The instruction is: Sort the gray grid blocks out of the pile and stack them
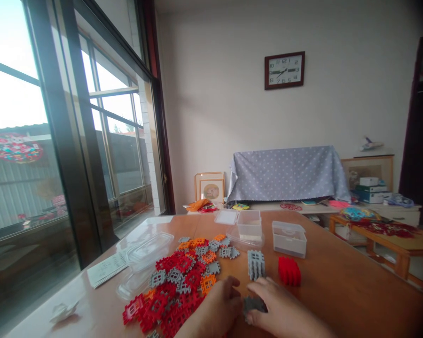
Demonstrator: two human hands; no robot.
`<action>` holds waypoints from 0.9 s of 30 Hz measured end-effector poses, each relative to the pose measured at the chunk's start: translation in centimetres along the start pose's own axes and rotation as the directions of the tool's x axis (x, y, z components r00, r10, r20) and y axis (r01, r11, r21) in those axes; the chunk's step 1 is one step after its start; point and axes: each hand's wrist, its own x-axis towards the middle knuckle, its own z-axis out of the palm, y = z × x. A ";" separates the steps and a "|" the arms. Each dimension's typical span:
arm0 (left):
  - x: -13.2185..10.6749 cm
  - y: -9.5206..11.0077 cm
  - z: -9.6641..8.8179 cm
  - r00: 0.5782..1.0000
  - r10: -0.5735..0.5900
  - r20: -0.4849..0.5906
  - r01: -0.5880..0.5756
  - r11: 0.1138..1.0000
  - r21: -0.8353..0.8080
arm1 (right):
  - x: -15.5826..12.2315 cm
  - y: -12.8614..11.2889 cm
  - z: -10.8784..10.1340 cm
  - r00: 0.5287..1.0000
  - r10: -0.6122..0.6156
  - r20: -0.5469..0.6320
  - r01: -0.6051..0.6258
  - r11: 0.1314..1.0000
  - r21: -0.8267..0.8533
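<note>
My right hand [277,307] is closed around dark grey interlocking tiles [254,304], thumb on the near side and fingers on the far side. Just left of them, my left hand [221,306] has its fingers curled; whatever it may hold is hidden. A loose pile of red tiles [155,307], grey tiles [157,279] and orange tiles [208,283] with notched edges spreads to the left of my hands. Beyond my right hand stands a neat stack of grey tiles [256,264]. A stack of red tiles [289,271] sits to its right.
Clear plastic boxes [289,240] stand farther back on the wooden table [352,281]. Transparent lids [150,251], a printed paper [105,270] and a crumpled tissue [64,311] lie on the left. A low wooden bench [405,241] is beyond the table's right edge.
</note>
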 end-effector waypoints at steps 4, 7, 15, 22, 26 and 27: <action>0.4 1.3 -1.5 0.991 0.046 -0.122 -0.044 0.999 0.023 | 0.4 0.4 -0.1 0.994 -0.039 -0.103 0.039 0.999 -0.005; 0.5 2.9 -3.2 0.947 0.109 -0.301 -0.077 0.990 0.116 | 0.8 0.5 -0.1 0.984 -0.063 -0.166 0.063 0.998 -0.010; -0.2 5.2 -6.5 0.862 0.146 -0.486 0.159 0.832 0.532 | 1.1 0.5 0.1 0.955 -0.100 -0.278 0.113 0.993 0.032; 1.8 5.8 -4.7 0.888 0.071 -0.455 0.330 0.591 0.736 | 0.9 0.0 -0.3 0.961 -0.075 -0.267 0.094 0.994 0.057; 3.3 5.7 -3.7 0.895 0.056 -0.444 0.366 0.478 0.798 | 1.2 0.4 0.2 0.963 -0.073 -0.258 0.087 0.995 0.043; 3.6 5.6 -3.6 0.895 0.054 -0.442 0.370 0.462 0.806 | 1.3 0.6 0.3 0.963 -0.073 -0.259 0.087 0.995 0.040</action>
